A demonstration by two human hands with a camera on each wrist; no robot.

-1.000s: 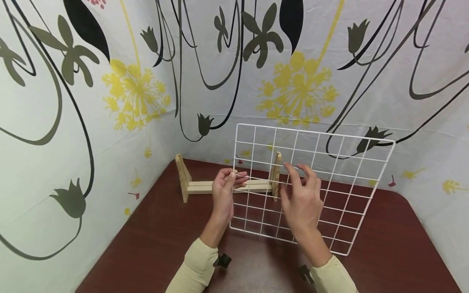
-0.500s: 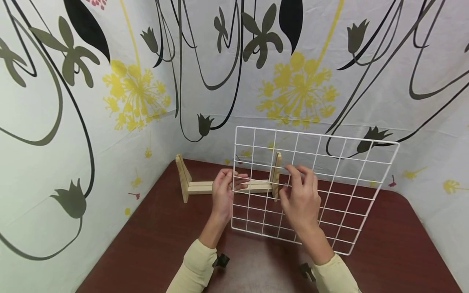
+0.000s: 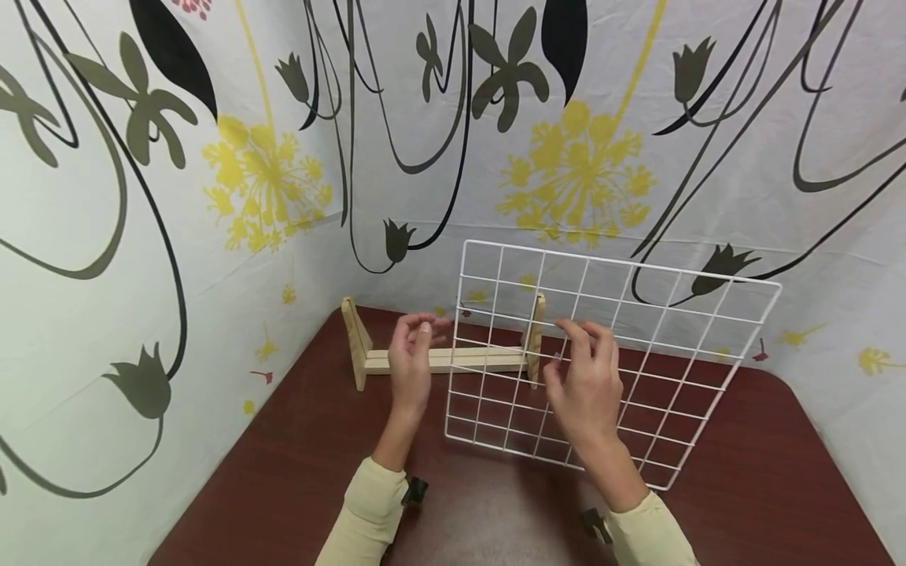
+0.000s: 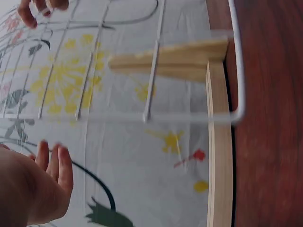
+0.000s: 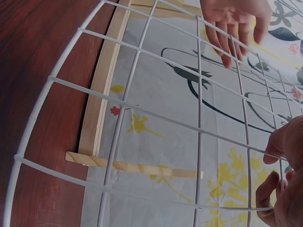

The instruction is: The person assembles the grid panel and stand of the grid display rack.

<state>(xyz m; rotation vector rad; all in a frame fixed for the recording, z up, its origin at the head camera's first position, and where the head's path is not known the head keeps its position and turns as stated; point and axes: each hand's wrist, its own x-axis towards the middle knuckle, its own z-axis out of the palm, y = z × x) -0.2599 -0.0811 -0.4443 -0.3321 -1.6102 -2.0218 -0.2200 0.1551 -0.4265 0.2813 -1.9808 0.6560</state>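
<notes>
A white wire grid panel [image 3: 495, 448] leans upright above the table, tilted a little to the right. My right hand [image 3: 587, 385] grips its wires near the middle, thumb and fingers curled through the mesh, as the right wrist view also shows with the fingers [image 5: 274, 146] around a wire. Just left of the panel's left edge is my left hand [image 3: 412, 362], apart from it, with nothing in its loosely bent fingers. The left wrist view has that hand [image 4: 38, 189] below the panel's blurred side wire. Behind the mesh stands a pale wooden frame [image 3: 396, 363] with two upright ends.
The dark red-brown table [image 3: 297, 472] carries the wooden frame near its back edge. A white cloth [image 3: 425, 189] with printed flowers hangs close behind and on the left. Dark straps [image 3: 414, 491] sit at the cuffs.
My left hand has let go of the panel's left edge and moved left, away from it. The panel has shifted slightly and tilted in my right hand's grip, which stays nearly in place.
</notes>
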